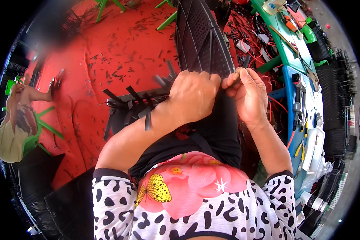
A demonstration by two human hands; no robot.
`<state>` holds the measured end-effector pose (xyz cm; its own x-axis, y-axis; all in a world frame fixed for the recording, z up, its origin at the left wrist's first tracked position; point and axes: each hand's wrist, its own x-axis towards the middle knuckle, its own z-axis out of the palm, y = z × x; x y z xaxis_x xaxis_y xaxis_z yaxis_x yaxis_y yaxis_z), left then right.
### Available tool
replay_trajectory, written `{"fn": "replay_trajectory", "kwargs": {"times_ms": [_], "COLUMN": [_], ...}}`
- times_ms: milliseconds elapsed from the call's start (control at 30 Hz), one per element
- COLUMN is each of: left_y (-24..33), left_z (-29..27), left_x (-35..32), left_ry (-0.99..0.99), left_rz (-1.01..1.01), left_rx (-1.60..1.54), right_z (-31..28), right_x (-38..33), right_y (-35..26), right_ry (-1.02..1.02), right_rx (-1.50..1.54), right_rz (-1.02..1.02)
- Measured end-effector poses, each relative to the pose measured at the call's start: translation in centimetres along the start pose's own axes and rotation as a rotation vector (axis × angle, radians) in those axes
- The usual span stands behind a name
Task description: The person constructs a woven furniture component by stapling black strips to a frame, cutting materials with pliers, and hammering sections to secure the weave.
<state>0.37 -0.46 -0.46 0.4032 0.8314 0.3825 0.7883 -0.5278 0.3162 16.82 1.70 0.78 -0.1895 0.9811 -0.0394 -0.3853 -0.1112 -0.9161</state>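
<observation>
Pinching what seems a dark strip (247, 61), the right hand (250, 96) sits beside the curled left hand (194, 96), the black woven panel (200, 44) stretching lengthwise to the far side.

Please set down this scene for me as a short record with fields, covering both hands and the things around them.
Left hand: curled, back upward, by the woven panel's near end; its hold is hidden
Right hand: thumb and fingers drawn together beside a dark strip; grip unclear
Workpiece: black woven panel, extending away from the hands
Near left forearm: black strips with ends sticking out
Floor: red covering, scattered with dark scraps
Right side: blue table with yellow-handled pliers
Far left: another person's bare leg, green stool
</observation>
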Motion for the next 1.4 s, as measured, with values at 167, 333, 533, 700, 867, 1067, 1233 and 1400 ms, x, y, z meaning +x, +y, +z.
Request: {"fn": "replay_trajectory", "kwargs": {"times_ms": [167,333,533,700,867,1067,1233,1400], "left_y": [-0.1,-0.3,-0.4,-0.4,-0.2,0.0,0.1,-0.1], "left_z": [0.0,0.4,0.8,1.5,1.2,1.0,1.0,1.3], "left_x": [0.1,-0.3,-0.6,-0.5,-0.3,-0.2,0.1,0.5], "left_ry": [0.001,0.029,0.112,0.190,0.133,0.168,0.191,0.240], "left_rz": [-0.060,-0.062,-0.029,-0.019,-0.009,0.015,0.067,0.055], "left_rx": [-0.077,-0.100,-0.057,-0.014,0.037,0.037,0.079,0.044], "right_z": [0.5,0.5,1.0,3.0,0.7,0.0,-0.2,-0.3], "right_x": [-0.3,-1.2,-0.9,4.4,9.6,11.0,11.4,11.5], "right_y": [-0.9,-2.5,-3.1,-3.0,-0.6,0.3,0.6,0.7], "right_ry": [-0.150,-0.257,-0.282,-0.248,-0.316,-0.440,-0.466,-0.519], "right_rx": [-0.131,-0.354,-0.540,-0.807,-1.171,-1.451,-1.460,-1.554], "right_rz": [-0.100,-0.137,-0.228,-0.267,-0.726,-0.937,-0.993,-0.956]}}
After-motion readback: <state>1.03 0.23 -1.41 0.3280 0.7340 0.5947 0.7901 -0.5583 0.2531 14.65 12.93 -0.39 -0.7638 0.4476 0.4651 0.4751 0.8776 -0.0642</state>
